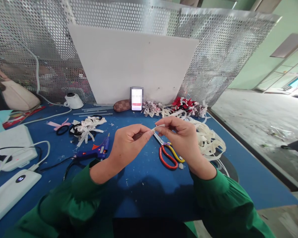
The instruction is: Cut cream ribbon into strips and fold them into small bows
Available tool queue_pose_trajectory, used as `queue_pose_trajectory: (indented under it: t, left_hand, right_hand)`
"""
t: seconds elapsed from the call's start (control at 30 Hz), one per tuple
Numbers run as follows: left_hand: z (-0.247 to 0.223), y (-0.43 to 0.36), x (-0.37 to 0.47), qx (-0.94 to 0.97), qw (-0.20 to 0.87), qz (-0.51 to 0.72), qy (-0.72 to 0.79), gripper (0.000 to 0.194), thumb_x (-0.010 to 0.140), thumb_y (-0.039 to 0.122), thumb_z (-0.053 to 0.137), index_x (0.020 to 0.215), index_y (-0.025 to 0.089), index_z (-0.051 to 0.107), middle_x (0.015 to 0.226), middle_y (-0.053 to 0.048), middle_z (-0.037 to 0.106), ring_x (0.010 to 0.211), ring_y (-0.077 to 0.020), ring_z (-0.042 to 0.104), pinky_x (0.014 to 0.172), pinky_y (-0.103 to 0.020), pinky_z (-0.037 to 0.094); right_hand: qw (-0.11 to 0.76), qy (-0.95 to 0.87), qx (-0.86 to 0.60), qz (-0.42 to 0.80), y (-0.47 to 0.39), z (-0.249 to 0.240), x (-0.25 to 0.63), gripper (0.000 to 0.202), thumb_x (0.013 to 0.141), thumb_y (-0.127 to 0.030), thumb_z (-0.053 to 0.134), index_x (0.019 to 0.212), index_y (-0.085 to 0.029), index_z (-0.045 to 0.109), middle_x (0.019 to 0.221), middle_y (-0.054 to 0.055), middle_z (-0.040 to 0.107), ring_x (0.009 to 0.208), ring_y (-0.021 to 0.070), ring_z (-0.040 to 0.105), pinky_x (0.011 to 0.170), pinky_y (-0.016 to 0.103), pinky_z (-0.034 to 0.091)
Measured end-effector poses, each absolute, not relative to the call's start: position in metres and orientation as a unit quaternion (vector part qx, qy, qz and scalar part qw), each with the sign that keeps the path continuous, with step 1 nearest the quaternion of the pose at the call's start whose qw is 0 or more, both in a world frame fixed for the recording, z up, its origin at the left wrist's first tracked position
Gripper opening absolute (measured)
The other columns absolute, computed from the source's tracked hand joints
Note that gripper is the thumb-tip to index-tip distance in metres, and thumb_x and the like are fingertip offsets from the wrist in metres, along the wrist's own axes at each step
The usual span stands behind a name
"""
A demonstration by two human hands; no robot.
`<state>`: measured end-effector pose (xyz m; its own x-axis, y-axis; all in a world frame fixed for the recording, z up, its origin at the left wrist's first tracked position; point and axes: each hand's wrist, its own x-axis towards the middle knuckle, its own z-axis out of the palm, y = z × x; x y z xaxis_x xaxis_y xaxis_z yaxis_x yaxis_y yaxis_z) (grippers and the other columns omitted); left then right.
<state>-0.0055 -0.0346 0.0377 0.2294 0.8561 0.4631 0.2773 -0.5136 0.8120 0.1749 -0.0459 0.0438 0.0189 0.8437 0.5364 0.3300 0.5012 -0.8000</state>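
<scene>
Nearest: two green sleeves, cut off by the bottom edge, forearms angled inward. Left hand and right hand are raised over the blue table, almost meeting, wrists bent in. Both closed to a thumb-and-finger pinch on one pale strip, which sits between the fingertips; fingers cover part of it, so can't read its full length. White power bank, one, cut off at left edge. One pair of scissors beyond the right wrist, red and yellow handles, blade tips hidden by the hands. One blue glue gun left of left hand. Cream ribbon heap behind right hand, partly masked, strands too tangled to count. Farther: one phone, screen blurred, in front of one white board.
</scene>
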Motion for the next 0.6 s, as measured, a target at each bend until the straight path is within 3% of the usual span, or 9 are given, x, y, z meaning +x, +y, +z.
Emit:
queue_pose_trajectory:
  t: [0.23,0.6]
  left_hand:
    - [0.037,-0.0337,-0.0045,0.731,0.279,0.491,0.382,0.015,0.088,0.026,0.07,0.076,0.018,0.074,0.061,0.002,0.065,0.052,-0.0088,0.049,0.049,-0.021,0.038]
    - [0.0344,-0.0314,-0.0056,0.728,0.24,0.512,0.387,0.014,0.089,0.02,0.066,0.078,0.018,0.074,0.06,0.004,0.067,0.053,-0.0071,0.056,0.052,-0.016,0.042]
  right_hand:
    - [0.554,-0.67,-0.447,0.21,-0.047,0.0442,0.1778,0.008,0.086,-0.021,0.072,0.079,-0.02,0.072,0.067,-0.002,0.065,0.063,0.0129,0.057,0.059,0.027,0.045]
    - [0.533,-0.709,-0.422,0.185,-0.0497,0.0454,0.1748,0.01,0.092,-0.018,0.066,0.083,-0.02,0.069,0.075,-0.001,0.07,0.069,0.0123,0.062,0.062,0.025,0.049]
